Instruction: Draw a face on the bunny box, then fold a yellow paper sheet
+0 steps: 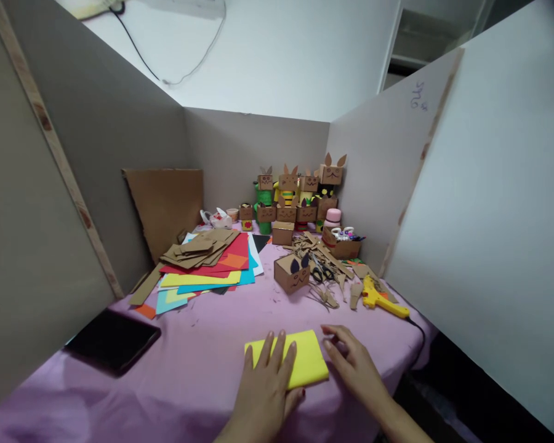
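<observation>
A folded yellow sheet of paper [307,357] lies on the purple tablecloth close to me. My left hand [268,378] rests flat across its left part, fingers spread and pointing away from me. Just off the sheet's right edge is my right hand [351,363], with thumb and forefinger apart and nothing visible between them. Beyond the paper stands a small cardboard box [292,274] with a drawn face and dark ears.
Coloured paper [203,280] and cardboard pieces [200,249] are stacked at left, near a black tablet [113,340]. Scissors [322,272], cardboard scraps [327,255] and a yellow glue gun [382,298] lie at right. Cardboard animal figures [286,212] stand behind. Partition walls enclose the table.
</observation>
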### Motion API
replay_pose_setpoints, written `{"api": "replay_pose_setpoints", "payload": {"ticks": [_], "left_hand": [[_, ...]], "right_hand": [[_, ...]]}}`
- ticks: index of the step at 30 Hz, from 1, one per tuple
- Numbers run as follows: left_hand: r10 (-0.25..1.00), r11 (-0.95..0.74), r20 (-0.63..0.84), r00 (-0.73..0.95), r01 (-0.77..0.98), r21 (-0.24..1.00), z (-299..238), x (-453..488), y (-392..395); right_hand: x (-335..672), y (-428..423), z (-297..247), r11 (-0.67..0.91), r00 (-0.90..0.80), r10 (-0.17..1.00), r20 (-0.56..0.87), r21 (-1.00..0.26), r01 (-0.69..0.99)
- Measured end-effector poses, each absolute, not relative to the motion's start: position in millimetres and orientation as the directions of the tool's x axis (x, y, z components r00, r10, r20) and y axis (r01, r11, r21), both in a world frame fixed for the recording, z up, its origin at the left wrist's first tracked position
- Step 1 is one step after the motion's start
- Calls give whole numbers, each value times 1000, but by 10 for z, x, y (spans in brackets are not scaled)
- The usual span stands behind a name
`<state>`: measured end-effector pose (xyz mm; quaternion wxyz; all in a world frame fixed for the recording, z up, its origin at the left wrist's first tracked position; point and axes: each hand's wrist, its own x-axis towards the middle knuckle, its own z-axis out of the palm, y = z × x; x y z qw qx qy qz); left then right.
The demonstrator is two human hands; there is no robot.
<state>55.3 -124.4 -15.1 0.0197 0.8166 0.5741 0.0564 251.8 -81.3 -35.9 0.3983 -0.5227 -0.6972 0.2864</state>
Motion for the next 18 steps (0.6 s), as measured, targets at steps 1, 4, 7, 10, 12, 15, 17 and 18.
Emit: {"api": "replay_pose_setpoints", "payload": {"ticks": [1,4,7,10,12,15,17,18], "left_hand": [[938,-346,71,340,933,101,-164,549,-1238],[926,-375,92,366,920,115,-202,548,-1220],[917,-397,98,386,907,142,-269,539,-1187],[896,-443,142,421,871,212,-368,425,-1150],[898,-432,238,371,847,310,-406,248,-1135],[966,-207,244,83,815,541,-349,-103,-1129],[979,-92,197,-51,752,652,-252,-287,-1127],[976,-80,201,-80,730,679,-198,-339,-1124]], "right_hand": [[2518,-832,-359,348,-167,937,307,-779,521],[2461,-877,-370,552,-396,833,385,-540,636],[2365,-882,-397,648,-603,762,236,-281,708],[2310,-852,-432,658,-646,753,125,-161,736],[2307,-831,-454,670,-658,742,126,-99,736],[2324,-813,-479,712,-694,688,213,-12,702],[2335,-808,-495,733,-706,643,299,29,680],[2338,-805,-503,738,-705,625,334,42,674]]}}
